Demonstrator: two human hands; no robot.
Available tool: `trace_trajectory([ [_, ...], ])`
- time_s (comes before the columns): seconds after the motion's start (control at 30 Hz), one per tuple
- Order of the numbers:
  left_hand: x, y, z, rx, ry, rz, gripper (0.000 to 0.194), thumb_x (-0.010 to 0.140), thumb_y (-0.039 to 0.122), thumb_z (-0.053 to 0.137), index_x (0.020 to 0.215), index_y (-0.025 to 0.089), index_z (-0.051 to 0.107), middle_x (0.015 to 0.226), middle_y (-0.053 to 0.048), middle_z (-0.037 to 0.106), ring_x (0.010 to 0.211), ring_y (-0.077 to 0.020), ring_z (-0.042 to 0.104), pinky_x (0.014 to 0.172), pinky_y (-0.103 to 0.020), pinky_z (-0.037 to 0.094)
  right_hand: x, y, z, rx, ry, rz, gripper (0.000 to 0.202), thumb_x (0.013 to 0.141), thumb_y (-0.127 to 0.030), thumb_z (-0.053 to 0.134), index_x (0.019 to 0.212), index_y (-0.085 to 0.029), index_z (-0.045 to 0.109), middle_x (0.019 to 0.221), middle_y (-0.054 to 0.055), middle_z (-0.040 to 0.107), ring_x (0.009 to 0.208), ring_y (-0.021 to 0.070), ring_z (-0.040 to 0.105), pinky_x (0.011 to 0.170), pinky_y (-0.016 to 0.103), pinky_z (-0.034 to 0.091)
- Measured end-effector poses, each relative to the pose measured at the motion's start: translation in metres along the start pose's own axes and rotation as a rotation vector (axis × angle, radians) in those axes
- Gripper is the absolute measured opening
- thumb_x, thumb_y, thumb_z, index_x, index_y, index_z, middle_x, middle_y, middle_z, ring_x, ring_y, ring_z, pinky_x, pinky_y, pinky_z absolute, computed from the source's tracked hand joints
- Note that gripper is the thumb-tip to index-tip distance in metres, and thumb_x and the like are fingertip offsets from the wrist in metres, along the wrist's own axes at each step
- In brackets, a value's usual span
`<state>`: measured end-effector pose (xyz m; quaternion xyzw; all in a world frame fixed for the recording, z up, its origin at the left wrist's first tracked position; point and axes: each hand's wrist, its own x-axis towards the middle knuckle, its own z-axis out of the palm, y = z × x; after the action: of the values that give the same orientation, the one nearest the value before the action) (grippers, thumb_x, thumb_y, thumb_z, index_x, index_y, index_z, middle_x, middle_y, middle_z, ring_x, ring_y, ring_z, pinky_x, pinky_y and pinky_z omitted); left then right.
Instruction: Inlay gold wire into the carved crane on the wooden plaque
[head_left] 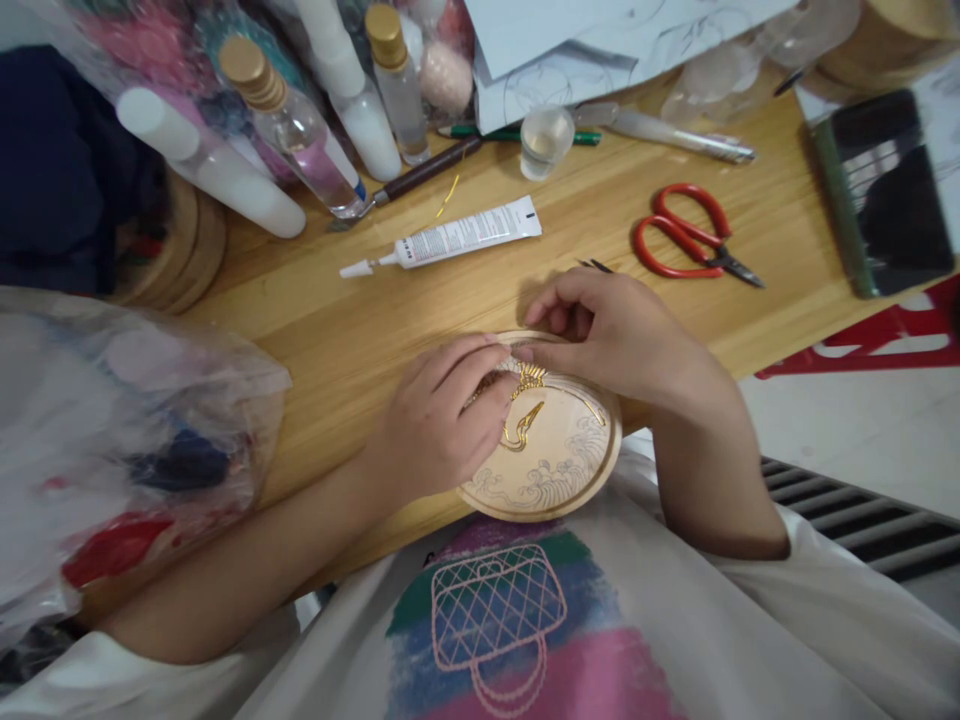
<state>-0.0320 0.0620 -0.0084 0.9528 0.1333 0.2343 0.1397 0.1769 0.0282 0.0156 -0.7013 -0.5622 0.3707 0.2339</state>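
Observation:
A round wooden plaque (559,460) lies at the table's near edge. Printed waves and line drawing cover part of it, and gold wire (523,430) outlines a bird's head and neck. My left hand (454,410) holds the plaque from its left side, with bent fingers over the upper left of the design. At the plaque's far rim, my right hand (600,335) has its thumb down on the pattern and its other fingers curled. Whatever may be between those fingertips is too small or hidden to make out. Dark pointed tips (596,265) show just behind the right hand.
Beyond the hands lie a white glue tube (469,235), red-handled pliers (694,235) and a small clear cup (546,140). Bottles (296,140) stand at the back left. A phone (889,190) rests at the right, a plastic bag (150,430) at the left.

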Motion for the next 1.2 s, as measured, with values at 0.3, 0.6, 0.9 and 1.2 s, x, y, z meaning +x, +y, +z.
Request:
trace_trajectory([
  [0.3,0.0009,-0.0006,-0.0022,0.013,-0.039,0.014,0.028,0.087,0.013,0.061,0.114,0.008,0.065,0.116,-0.018,0.066,0.112,-0.0333,0.061,0.091,-0.05,0.058,0.0,-0.0023,-0.0031,0.024,-0.016,0.034,0.014,0.07,-0.023,0.077,0.076,-0.021,0.064,0.069,-0.003,0.058,0.063,0.0123,0.053,0.06,0.03,0.041],
  [0.6,0.0005,-0.0009,-0.0019,-0.003,-0.062,-0.005,0.027,0.089,0.016,0.059,0.114,0.008,0.066,0.117,-0.019,0.065,0.114,-0.0326,0.059,0.093,-0.05,0.056,0.002,-0.001,-0.0017,0.001,-0.02,0.016,0.016,0.069,-0.025,0.077,0.076,-0.021,0.063,0.066,-0.004,0.056,0.062,0.0122,0.052,0.059,0.029,0.038],
  [0.9,-0.0007,-0.0004,-0.0005,-0.013,-0.059,-0.032,0.025,0.091,0.018,0.057,0.114,0.011,0.065,0.119,-0.018,0.065,0.115,-0.0321,0.059,0.095,-0.051,0.055,0.0008,-0.0022,-0.0021,-0.003,-0.02,0.013,0.016,0.07,-0.025,0.077,0.076,-0.023,0.062,0.067,-0.002,0.055,0.064,0.0138,0.051,0.06,0.031,0.04],
  [1.2,0.0023,0.0005,-0.0018,-0.002,-0.037,-0.032,0.024,0.09,0.016,0.06,0.111,0.007,0.065,0.115,-0.018,0.067,0.11,-0.0316,0.062,0.094,-0.049,0.057,0.0005,-0.0019,-0.0021,-0.005,-0.015,0.004,0.016,0.071,-0.024,0.076,0.075,-0.022,0.061,0.067,-0.003,0.055,0.063,0.0129,0.052,0.06,0.03,0.039],
])
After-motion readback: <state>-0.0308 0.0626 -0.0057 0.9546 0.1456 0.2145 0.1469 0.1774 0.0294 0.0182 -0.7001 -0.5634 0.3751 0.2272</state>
